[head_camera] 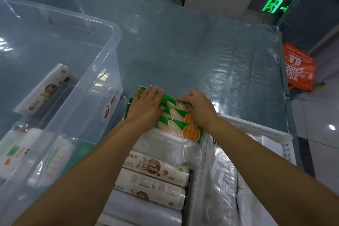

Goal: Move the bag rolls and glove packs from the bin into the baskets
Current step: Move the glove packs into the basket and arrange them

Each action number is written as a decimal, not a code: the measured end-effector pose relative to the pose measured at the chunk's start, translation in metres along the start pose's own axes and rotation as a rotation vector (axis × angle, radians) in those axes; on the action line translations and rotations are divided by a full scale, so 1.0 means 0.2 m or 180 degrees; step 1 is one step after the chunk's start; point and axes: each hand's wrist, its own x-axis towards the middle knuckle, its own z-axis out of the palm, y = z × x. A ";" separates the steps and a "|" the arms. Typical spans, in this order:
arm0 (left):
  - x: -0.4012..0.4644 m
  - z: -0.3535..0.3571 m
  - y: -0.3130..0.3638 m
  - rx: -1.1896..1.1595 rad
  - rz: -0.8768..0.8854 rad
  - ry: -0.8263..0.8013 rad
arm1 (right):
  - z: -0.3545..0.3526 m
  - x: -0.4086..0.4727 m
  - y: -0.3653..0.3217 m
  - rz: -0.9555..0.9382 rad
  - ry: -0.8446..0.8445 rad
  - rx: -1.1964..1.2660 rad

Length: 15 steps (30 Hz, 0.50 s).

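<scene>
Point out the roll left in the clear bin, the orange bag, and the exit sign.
bag roll [46,89], head view, middle of its printed wrapper
orange bag [298,68], head view, its printed side
exit sign [272,6], head view, green running figure

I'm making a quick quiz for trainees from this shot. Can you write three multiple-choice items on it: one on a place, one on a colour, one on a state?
1. Where are the green-headed glove packs lying?
A. In the clear bin
B. At the far end of the white basket
C. On the floor

2. What colour is the bag beside the table?
A. Orange
B. Blue
C. Black

3. How is the left hand placed?
A. Hanging idle
B. Flat on the packs
C. Gripping a roll

Answers: 1 B, the packs overlap at the far end of the white basket, beyond the bag rolls. 2 A, it is orange with white print. 3 B, its fingers lie straight on the packs, while the right hand pinches a pack edge.
</scene>
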 end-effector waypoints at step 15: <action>-0.10 -0.08 -0.02 -0.0163 -0.0188 0.0588 | 0.00 -0.18 0.02 0.0023 0.0475 -0.0729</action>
